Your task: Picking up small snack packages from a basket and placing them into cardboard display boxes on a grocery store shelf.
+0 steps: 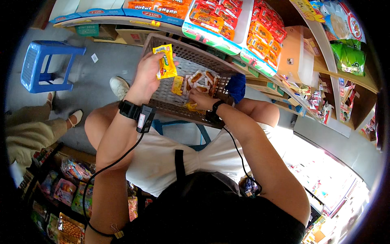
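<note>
My left hand (148, 71) holds a yellow snack packet (165, 62) upright over the left end of a brown plastic crate (182, 42). Inside the crate, toward its right end, my right hand (200, 99) reaches down among small clear-wrapped brown snacks (199, 77). More yellow packaging (192, 106) shows just under its fingers; whether they grip it is hidden. Between my hands a yellow card with a rabbit-shaped edge (177, 85) lies on the crate's woven-looking grey bottom. Both wrists wear black bands, the left with a cabled box.
Shelves with open boxes of orange (170, 8) and red snack packets (228, 13) run past the crate's far side. A blue plastic stool (39, 65) stands at the left, near another person's legs (39, 128). Bagged goods (71, 225) lie at the lower left. Blue cloth or plastic (236, 87) hangs at the crate's right end.
</note>
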Motion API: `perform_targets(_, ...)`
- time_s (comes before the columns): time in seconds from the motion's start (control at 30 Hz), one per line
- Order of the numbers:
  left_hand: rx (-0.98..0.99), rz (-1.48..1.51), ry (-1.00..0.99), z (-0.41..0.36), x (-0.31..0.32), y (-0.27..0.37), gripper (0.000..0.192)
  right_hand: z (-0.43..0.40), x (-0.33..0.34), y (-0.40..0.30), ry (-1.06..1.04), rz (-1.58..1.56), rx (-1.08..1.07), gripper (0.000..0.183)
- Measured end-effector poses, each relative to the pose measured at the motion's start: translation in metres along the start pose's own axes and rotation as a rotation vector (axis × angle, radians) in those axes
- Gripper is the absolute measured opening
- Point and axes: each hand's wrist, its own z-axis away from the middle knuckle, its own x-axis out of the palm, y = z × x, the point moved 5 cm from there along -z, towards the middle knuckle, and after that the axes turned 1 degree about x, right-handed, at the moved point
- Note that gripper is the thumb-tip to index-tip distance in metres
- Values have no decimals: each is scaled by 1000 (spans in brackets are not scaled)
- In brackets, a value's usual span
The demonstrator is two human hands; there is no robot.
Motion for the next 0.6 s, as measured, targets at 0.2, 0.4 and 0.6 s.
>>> perform_targets(0.2,-6,1,28,2,0,-1,34,-1,2,1,-193,-117,235,34)
perform_targets(0.4,3,18,1,4,2,-1,36,5,13,9,-208,16,305,40)
perform_targets(0.6,40,-49,16,12,-2,1,36,16,-8,1,-96,-39,242,40)
